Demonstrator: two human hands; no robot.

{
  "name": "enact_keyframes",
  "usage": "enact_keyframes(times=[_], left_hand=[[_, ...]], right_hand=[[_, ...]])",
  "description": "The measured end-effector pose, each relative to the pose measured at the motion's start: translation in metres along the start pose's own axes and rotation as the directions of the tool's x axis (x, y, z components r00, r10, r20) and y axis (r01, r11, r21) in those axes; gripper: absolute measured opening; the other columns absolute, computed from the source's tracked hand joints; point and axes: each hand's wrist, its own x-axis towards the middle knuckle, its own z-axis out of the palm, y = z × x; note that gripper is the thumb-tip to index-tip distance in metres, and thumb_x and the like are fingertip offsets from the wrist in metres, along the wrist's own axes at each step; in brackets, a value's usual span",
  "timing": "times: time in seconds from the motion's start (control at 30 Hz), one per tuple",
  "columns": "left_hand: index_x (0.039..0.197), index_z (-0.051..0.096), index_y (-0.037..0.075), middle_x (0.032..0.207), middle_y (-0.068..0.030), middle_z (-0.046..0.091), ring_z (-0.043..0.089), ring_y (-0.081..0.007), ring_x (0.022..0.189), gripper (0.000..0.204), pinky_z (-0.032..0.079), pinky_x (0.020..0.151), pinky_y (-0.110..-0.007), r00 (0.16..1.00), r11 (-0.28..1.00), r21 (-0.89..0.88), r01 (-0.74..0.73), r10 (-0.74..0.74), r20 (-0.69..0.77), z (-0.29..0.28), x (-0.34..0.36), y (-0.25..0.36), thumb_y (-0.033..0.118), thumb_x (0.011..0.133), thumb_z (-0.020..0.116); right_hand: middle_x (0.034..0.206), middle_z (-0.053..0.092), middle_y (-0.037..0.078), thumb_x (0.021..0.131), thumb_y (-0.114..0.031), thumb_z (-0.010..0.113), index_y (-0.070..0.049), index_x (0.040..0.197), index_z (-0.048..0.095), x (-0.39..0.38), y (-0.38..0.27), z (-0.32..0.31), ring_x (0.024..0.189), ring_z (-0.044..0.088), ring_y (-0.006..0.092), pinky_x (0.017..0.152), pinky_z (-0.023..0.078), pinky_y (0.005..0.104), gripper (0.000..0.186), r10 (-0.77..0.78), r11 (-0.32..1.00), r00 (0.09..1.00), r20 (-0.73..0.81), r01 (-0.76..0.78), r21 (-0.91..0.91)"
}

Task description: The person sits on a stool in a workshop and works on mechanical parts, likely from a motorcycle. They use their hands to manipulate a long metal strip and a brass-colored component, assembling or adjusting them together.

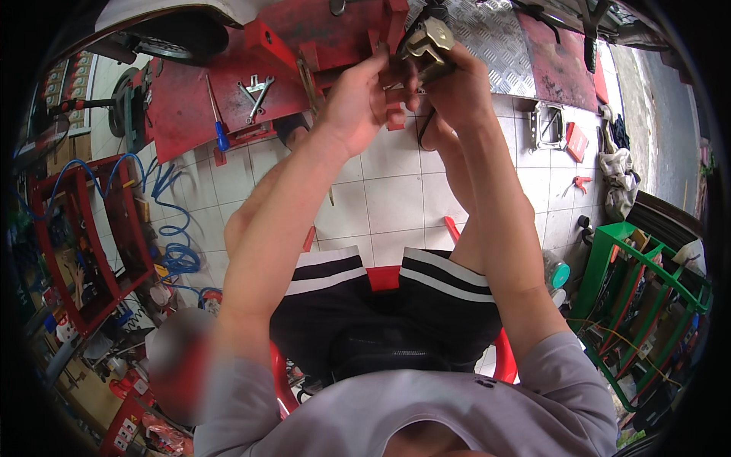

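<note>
I sit on a red plastic chair (383, 278) with both arms stretched forward over a white tiled floor. My right hand (451, 85) grips a brass-coloured metal part (429, 41) with a dark body and a black cable hanging from it. My left hand (355, 97) is raised beside it, fingers touching the same part and the edge of a red metal lift platform (320, 34). Two spanners (256, 91) and a blue-handled screwdriver (217, 120) lie on that platform to the left of my hands.
A tyre (179, 34) stands at top left. A red tool cart (80, 236) with a coiled blue air hose (173, 228) is on the left. A green rack (647, 297) stands on the right, rags (620, 171) and small parts beyond it, chequer plate (495, 34) ahead.
</note>
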Motion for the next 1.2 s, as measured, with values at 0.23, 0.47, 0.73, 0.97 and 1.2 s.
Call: enact_keyframes(times=[0.23,0.47,0.73,0.97,1.2], left_hand=[[0.112,0.054,0.005,0.086,-0.0012,0.056,0.049,-0.0131,0.071,0.023,0.033,0.053,-0.024,0.992,0.988,0.090,-0.125,0.126,-0.009,0.005,0.002,-0.005,0.024,0.098,0.050],[0.108,0.053,0.005,0.085,-0.0012,0.053,0.047,-0.0114,0.068,0.020,0.031,0.052,-0.023,0.995,0.996,0.024,-0.091,0.091,-0.032,0.009,0.002,-0.003,0.022,0.099,0.049],[0.107,0.052,0.008,0.087,-0.0036,0.058,0.054,-0.0161,0.070,0.015,0.036,0.054,-0.025,0.999,0.996,-0.079,-0.041,0.043,0.024,-0.008,0.004,-0.003,0.020,0.098,0.049],[0.107,0.053,0.007,0.086,-0.0032,0.055,0.051,-0.0168,0.074,0.019,0.036,0.057,-0.027,0.987,0.990,0.004,-0.139,0.139,-0.079,0.006,0.004,-0.006,0.022,0.100,0.045],[0.105,0.053,0.009,0.083,-0.0021,0.054,0.052,-0.0155,0.071,0.016,0.036,0.056,-0.027,0.990,0.988,0.064,-0.137,0.139,-0.014,0.002,0.008,-0.002,0.022,0.099,0.047]], right_hand=[[0.100,0.066,0.011,0.097,-0.018,0.040,0.000,0.116,0.058,0.000,0.000,-0.002,0.085,0.063,0.0202,0.081,0.049,0.0340,0.031,-0.017,1.000,0.997,0.080,0.018,-0.010],[0.100,0.066,0.010,0.097,-0.018,0.042,0.002,0.115,0.058,0.000,-0.001,-0.006,0.085,0.063,0.0189,0.083,0.049,0.0331,0.031,-0.028,0.999,0.993,0.116,0.033,-0.037],[0.099,0.065,0.009,0.097,-0.019,0.044,0.002,0.115,0.057,-0.003,-0.003,0.003,0.088,0.062,0.0171,0.084,0.048,0.0316,0.030,-0.024,0.986,0.992,0.123,0.044,-0.160],[0.099,0.064,0.008,0.100,-0.018,0.045,-0.001,0.105,0.058,0.005,-0.001,-0.006,0.093,0.059,0.0146,0.086,0.045,0.0300,0.022,-0.062,0.966,0.983,0.173,0.103,-0.238],[0.101,0.062,0.011,0.095,-0.009,0.043,0.000,0.106,0.054,0.013,0.001,-0.018,0.092,0.059,0.0205,0.086,0.045,0.0333,0.017,-0.066,0.981,0.970,0.232,0.106,-0.163]])
